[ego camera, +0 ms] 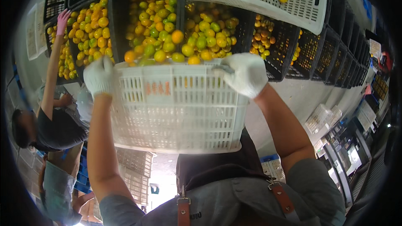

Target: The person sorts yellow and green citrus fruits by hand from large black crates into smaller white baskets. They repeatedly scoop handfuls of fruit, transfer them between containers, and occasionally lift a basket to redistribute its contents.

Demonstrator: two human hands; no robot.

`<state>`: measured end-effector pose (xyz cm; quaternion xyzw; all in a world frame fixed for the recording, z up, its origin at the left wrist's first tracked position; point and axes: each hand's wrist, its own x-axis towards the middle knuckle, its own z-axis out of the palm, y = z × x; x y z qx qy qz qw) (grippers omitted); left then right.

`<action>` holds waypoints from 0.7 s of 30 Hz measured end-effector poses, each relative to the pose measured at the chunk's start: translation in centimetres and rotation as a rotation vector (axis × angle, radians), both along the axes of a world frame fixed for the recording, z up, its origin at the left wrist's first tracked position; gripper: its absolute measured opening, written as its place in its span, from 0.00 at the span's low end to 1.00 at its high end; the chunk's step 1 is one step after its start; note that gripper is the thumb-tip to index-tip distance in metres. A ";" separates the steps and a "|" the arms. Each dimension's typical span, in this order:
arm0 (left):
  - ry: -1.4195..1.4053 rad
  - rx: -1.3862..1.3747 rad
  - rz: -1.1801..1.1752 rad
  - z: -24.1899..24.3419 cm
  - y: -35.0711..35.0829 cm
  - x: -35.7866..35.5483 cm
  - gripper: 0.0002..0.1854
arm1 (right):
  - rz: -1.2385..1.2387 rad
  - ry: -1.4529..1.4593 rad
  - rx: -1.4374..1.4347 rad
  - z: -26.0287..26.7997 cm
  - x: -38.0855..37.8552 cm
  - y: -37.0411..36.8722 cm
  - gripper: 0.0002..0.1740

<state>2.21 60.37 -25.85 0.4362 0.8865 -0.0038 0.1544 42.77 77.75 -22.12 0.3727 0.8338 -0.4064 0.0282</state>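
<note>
Both my hands, in white knit gloves, hold a white plastic crate (179,110) that is tipped away from me over black crates of citrus fruit. My left hand (99,75) grips its left end near the far rim; my right hand (243,73) grips the right end of that rim, with the fingertips partly hidden. Orange, yellow and green citrus fruits (160,55) lie at the crate's rim, some blurred. Beyond it, more fruit fills parts of two black crates (117,25). The inside of the white crate is hidden.
Another white crate (257,6) with a few fruits lies across the black crates ahead. More black crates (333,50) stretch right. At left, a co-worker (59,128) reaches a pink-gloved hand (62,22) to the fruit. Stacked pale crates (135,169) stand behind me.
</note>
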 end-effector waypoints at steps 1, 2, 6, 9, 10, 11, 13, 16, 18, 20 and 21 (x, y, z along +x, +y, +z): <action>0.006 0.049 -0.057 1.0 -2.1 1.5 0.21 | 0.048 -0.012 0.038 0.0 1.4 -1.8 0.24; 0.034 0.126 -0.095 2.0 -3.9 3.1 0.19 | 0.079 0.040 0.070 -0.1 2.5 -3.2 0.22; 0.056 0.237 -0.161 4.4 -7.7 6.4 0.13 | 0.163 0.061 0.119 1.1 4.9 -6.8 0.20; 0.053 0.237 -0.212 4.6 -8.0 6.6 0.11 | 0.161 -0.048 0.080 1.4 5.2 -7.8 0.21; 0.051 0.227 -0.191 4.5 -8.0 6.5 0.11 | 0.158 -0.105 0.073 1.4 5.4 -8.2 0.21; 0.035 0.265 -0.202 4.4 -8.1 6.4 0.11 | 0.151 -0.061 0.006 1.4 5.6 -8.3 0.21; -0.019 0.277 -0.179 4.4 -8.3 6.4 0.11 | 0.114 0.012 -0.103 0.6 6.1 -8.2 0.21; 0.021 0.332 -0.263 4.5 -8.5 6.5 0.10 | 0.149 -0.164 -0.661 -3.2 5.7 -5.2 0.23; -0.021 0.289 -0.259 4.4 -8.4 6.5 0.09 | -0.120 -0.334 -0.801 -8.0 4.4 -1.4 0.26; -0.026 0.261 -0.264 4.2 -8.2 6.3 0.08 | -0.048 -0.381 -0.256 -15.2 1.5 3.1 0.26; -0.025 0.303 -0.244 4.0 -8.1 6.2 0.08 | -0.069 -0.417 -0.178 -19.2 0.0 5.2 0.26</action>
